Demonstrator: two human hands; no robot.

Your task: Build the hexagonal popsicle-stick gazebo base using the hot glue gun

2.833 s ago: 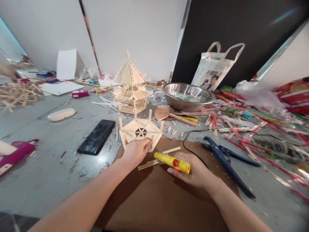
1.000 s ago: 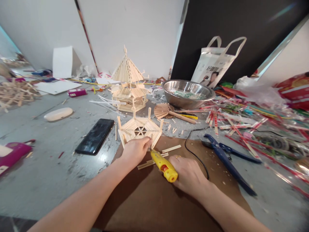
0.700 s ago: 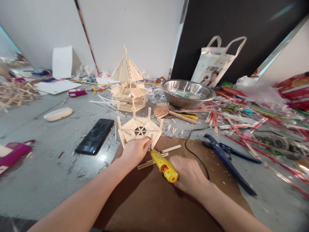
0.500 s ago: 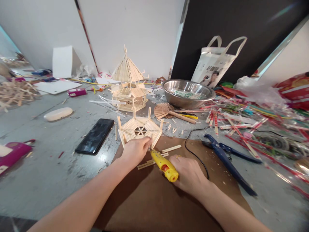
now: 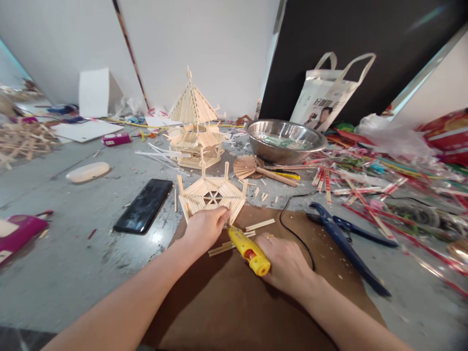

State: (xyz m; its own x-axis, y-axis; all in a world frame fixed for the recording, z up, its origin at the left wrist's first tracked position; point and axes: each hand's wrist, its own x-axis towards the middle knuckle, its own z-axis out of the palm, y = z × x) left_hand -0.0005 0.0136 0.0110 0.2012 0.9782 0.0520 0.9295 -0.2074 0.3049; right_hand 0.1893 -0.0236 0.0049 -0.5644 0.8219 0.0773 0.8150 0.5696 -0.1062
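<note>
A hexagonal stick frame [image 5: 215,185], pale wood with short posts standing at its corners, sits directly before the person's left hand [image 5: 206,225], whose thumb and fingers are pinched on its near edge; the exact spot they grip is hidden. The right hand [image 5: 287,258], a ring on one finger, is wrapped around a yellow hot-glue gun [image 5: 245,246], its nozzle pointing at the left fingertips. The two hands are near each other but apart. Between them, loose wooden sticks [image 5: 221,249] lie on a brown sheet [image 5: 219,302] that spreads beneath both forearms. Left of the left hand lies a black smartphone [image 5: 144,207], and farther left, a purple glue gun [image 5: 25,231]. Beyond the hands stands a tiered stick pagoda [image 5: 196,117], with a steel basin [image 5: 281,156] to its right. Dark blue pliers [image 5: 341,240] rest right of the right hand, near a tangle of red-and-clear wrappers [image 5: 383,195].
</note>
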